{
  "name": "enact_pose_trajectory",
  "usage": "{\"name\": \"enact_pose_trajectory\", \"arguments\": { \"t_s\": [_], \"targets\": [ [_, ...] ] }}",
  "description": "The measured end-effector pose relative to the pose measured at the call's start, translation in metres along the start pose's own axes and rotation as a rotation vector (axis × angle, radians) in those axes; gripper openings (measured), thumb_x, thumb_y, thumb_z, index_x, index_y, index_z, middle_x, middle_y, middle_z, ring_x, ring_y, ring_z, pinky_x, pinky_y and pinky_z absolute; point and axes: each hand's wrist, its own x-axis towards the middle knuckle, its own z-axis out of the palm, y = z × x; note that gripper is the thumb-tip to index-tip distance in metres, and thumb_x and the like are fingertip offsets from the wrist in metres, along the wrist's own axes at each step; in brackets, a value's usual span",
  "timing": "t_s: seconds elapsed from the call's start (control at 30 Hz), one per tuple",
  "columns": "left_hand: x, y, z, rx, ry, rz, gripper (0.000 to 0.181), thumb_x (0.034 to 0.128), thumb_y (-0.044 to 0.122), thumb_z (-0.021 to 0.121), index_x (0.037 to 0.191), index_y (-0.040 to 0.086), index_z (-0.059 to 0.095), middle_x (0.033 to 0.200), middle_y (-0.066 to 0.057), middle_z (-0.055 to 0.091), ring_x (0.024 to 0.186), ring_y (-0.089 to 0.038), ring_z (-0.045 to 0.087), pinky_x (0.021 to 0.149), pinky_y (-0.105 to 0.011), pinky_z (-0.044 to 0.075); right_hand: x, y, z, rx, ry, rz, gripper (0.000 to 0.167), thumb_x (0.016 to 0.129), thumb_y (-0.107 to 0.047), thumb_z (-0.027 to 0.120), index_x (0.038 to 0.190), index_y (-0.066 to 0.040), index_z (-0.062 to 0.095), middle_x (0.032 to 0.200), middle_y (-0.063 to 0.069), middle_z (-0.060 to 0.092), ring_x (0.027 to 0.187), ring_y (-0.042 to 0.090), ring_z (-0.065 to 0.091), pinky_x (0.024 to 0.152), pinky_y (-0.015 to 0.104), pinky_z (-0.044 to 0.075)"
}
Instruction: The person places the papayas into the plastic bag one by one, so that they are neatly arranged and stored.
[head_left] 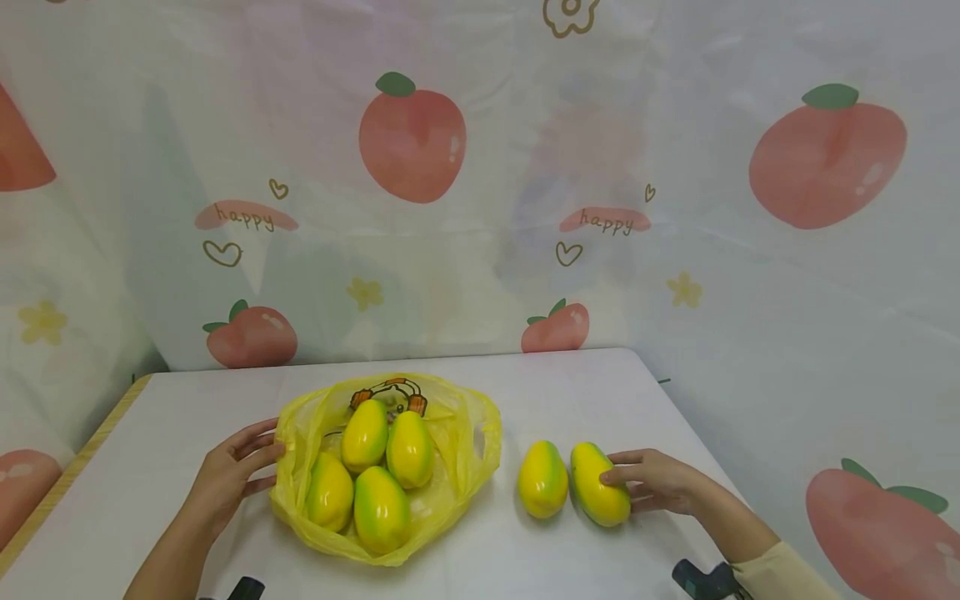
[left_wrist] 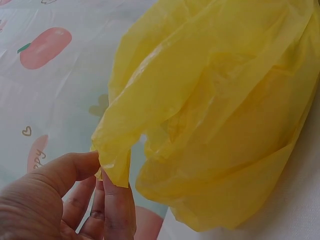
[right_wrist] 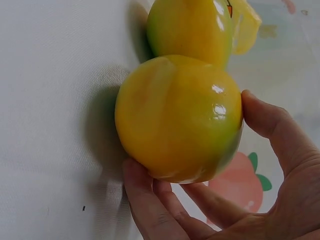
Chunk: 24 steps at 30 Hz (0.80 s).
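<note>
A yellow plastic bag lies spread open on the table, with several yellow-green mangoes inside. At its left side my left hand pinches the rim; the left wrist view shows the thumb and fingers on a fold of the yellow plastic. Right of the bag, two more mangoes rest close together. My right hand holds the outer mango from its right side, thumb on one side and fingers curled under the other in the right wrist view. Beside it stands the inner mango, untouched.
The table has a white cover, with a wooden edge at the left. A fruit-printed cloth hangs behind and at both sides. Dark wrist straps show at the bottom.
</note>
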Motion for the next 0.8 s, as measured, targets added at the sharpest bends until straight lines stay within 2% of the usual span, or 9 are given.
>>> {"name": "enact_pose_trajectory", "arguments": {
  "t_s": [0.23,0.5,0.8],
  "targets": [
    [-0.0005,-0.0006,-0.0010,-0.017,-0.008,0.012,0.069,0.0914,0.034,0.071,0.149,0.011,0.040,0.110,0.016,0.056,0.092,0.003,0.061,0.081,-0.027,0.060,-0.0002,-0.0005,0.0010,0.015,-0.005,-0.002,0.071,0.090,-0.024,0.067,0.142,0.014,0.036,0.131,0.031,0.052,0.106,0.034,0.064,0.088,0.046,0.058],
    [-0.0006,0.0008,-0.0002,-0.003,-0.009,0.000,0.073,0.0912,0.036,0.071,0.151,0.010,0.037,0.114,0.012,0.056,0.092,0.003,0.061,0.081,-0.026,0.060,0.0000,-0.0013,0.0020,0.022,-0.003,-0.001,0.072,0.090,-0.024,0.067,0.142,0.014,0.035,0.132,0.034,0.049,0.106,0.036,0.064,0.088,0.046,0.058],
    [-0.0009,0.0012,0.0004,-0.008,-0.012,0.008,0.071,0.0917,0.034,0.070,0.150,0.010,0.038,0.112,0.014,0.056,0.092,0.003,0.061,0.081,-0.026,0.060,0.0010,-0.0029,-0.0013,0.001,-0.002,0.004,0.072,0.090,-0.024,0.067,0.142,0.014,0.035,0.126,0.026,0.055,0.102,0.031,0.065,0.086,0.043,0.059]
  ]
}}
